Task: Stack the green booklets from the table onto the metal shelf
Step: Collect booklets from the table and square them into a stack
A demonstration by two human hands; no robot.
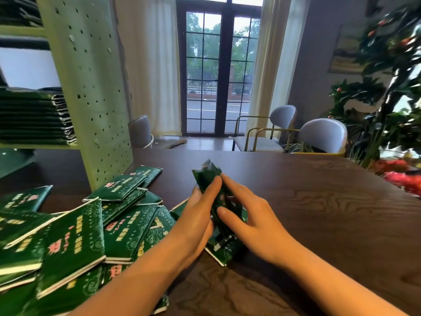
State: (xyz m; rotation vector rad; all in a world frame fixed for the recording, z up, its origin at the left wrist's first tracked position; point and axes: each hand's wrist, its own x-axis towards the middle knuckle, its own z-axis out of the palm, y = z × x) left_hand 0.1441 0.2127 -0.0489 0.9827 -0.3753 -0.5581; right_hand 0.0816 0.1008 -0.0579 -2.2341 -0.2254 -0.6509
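A small bundle of green booklets [208, 176] stands on edge on the dark wooden table [319, 213], blurred by motion. My left hand [196, 217] grips its left side and my right hand [250, 215] presses its right side with straight fingers. A loose heap of green booklets [75, 236] with pink and yellow print covers the table at the lower left. The pale green metal shelf [91, 87] rises at the left, and a neat stack of booklets [34, 117] lies on one of its boards.
Grey chairs [323, 135] with gold frames stand behind the table's far edge. A leafy plant with red fruit [387, 87] and red items [403, 176] fill the right side. A glass door [218, 71] with curtains is straight ahead.
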